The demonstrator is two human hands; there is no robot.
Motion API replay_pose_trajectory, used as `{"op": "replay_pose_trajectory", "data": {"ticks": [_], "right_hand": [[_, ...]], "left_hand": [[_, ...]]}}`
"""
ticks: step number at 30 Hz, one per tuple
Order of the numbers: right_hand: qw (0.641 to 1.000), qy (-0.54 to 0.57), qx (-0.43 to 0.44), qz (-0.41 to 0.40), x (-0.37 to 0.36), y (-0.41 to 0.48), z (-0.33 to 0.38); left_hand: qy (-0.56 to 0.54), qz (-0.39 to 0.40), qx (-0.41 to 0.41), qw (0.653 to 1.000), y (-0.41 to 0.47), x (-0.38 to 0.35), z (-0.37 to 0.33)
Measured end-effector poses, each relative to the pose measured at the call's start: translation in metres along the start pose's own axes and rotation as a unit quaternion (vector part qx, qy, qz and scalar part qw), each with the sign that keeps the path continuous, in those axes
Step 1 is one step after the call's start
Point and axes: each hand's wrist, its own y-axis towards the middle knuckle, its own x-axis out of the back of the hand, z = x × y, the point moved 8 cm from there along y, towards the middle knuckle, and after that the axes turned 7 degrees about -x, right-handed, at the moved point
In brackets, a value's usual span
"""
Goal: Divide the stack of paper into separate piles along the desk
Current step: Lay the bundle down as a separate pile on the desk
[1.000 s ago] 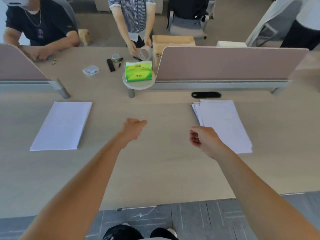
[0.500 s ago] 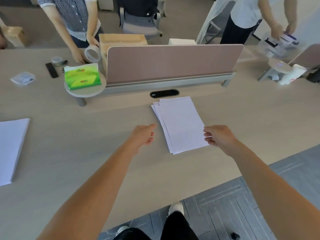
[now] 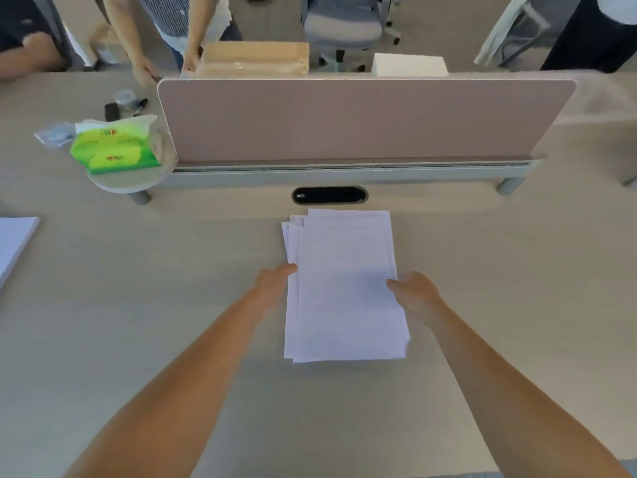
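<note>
A slightly fanned stack of white paper lies flat on the light wooden desk, straight in front of me. My left hand is at the stack's left edge, fingers stretched out and touching the sheets. My right hand is at the right edge with its thumb lying on the top sheet; its other fingers are hidden at the edge. A second white pile lies at the far left, cut off by the frame.
A pink divider panel and a black cable slot lie just behind the stack. A green tissue pack sits on a round stand at the left. People stand beyond the divider, by a cardboard box.
The view has swung right, bringing the fanned stack to the middle. Both hands moved forward from loose fists over bare desk to the stack's two side edges.
</note>
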Motion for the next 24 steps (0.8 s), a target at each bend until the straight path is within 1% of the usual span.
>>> {"op": "replay_pose_trajectory", "data": {"ticks": [3, 5, 8, 10, 14, 18, 21, 24], "right_hand": [[0.999, -0.046, -0.004, 0.026, -0.014, 0.024, -0.001], [0.998, -0.053, -0.007, 0.04, -0.019, 0.033, 0.0], [0.999, -0.029, -0.015, 0.031, -0.018, 0.042, -0.001], [0.999, -0.007, -0.02, 0.049, -0.017, 0.044, -0.001], [0.998, 0.002, -0.025, 0.054, -0.014, 0.045, -0.004], [0.998, 0.011, -0.024, 0.064, -0.023, 0.054, -0.007], [0.997, 0.038, -0.014, 0.072, -0.026, 0.048, -0.001], [0.994, 0.079, -0.018, 0.079, -0.03, 0.045, 0.003]], "left_hand": [[0.006, 0.013, 0.018, 1.0, 0.005, -0.012, 0.005], [0.011, 0.012, 0.026, 1.0, 0.009, -0.018, 0.008], [0.021, -0.023, 0.025, 0.999, 0.01, -0.02, 0.008], [0.034, -0.044, 0.029, 0.998, 0.01, -0.02, 0.01], [0.032, -0.037, 0.045, 0.998, 0.013, -0.026, 0.011], [0.048, -0.054, 0.045, 0.996, 0.017, -0.028, 0.007], [0.037, -0.051, 0.06, 0.996, 0.02, -0.031, 0.01], [0.063, -0.059, 0.066, 0.994, 0.022, -0.033, 0.011]]}}
